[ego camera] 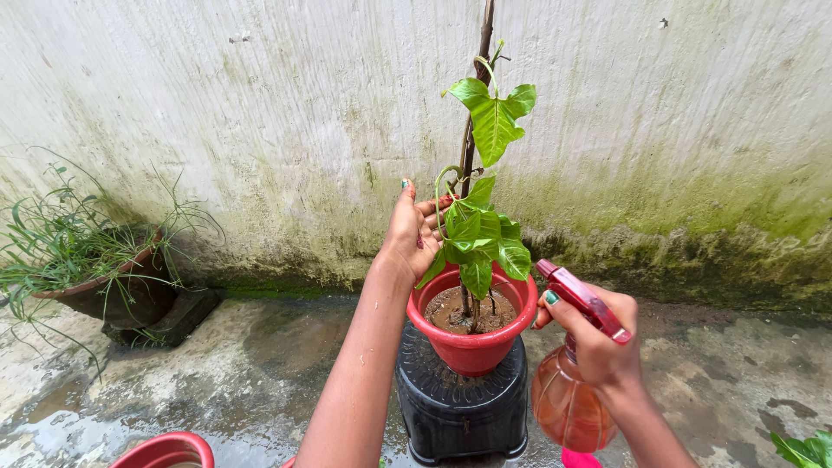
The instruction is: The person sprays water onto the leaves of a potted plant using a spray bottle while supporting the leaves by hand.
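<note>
A red pot (472, 344) with a leafy green plant (482, 236) tied to a thin wooden stake (476, 95) stands on a black plastic stool (459, 407). My left hand (411, 229) reaches up behind the plant, fingers on its lower leaves. My right hand (598, 340) grips an orange-red spray bottle (566, 403) by its red trigger head (579, 296), nozzle pointed at the plant from the right.
A stained, mossy white wall (260, 130) runs behind. A brown pot of grassy plant (104, 277) leans on the left. The concrete ground (243, 381) is wet. Another red pot rim (165, 451) shows bottom left; green leaves (806, 449) bottom right.
</note>
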